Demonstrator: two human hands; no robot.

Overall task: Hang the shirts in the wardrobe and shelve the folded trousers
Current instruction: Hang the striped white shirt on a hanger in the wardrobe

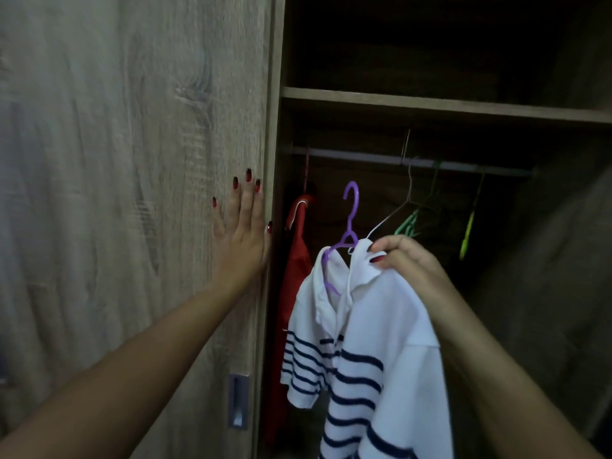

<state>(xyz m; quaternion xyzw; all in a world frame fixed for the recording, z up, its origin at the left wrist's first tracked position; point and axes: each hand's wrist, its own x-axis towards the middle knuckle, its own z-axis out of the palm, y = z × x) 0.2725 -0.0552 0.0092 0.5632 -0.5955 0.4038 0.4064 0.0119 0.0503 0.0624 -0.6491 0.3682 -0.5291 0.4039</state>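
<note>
Holding the white navy-striped polo shirt (371,342) by its collar, the right hand (409,263) has its grip closed on the fabric just beside the neck of the purple hanger (346,236) that carries the garment. In the head view, the hanger's hook points up and sits below and in front of the wardrobe rail (414,160) — the rail lies up and away from the grip, its long axis running left to right across the opening. The hook's opening has to rise above that bar before it can drop over it, I judge.

The left hand (243,226) is flat against the edge of the wood-grain sliding door (132,193), fingers spread, grasping nothing. A red garment (298,260) hangs at the rail's left end; empty green hangers (409,223) and a wire one hang further right — the gap between looks like the free spot. The right hand is the nearer one. No folded trousers are visible.
</note>
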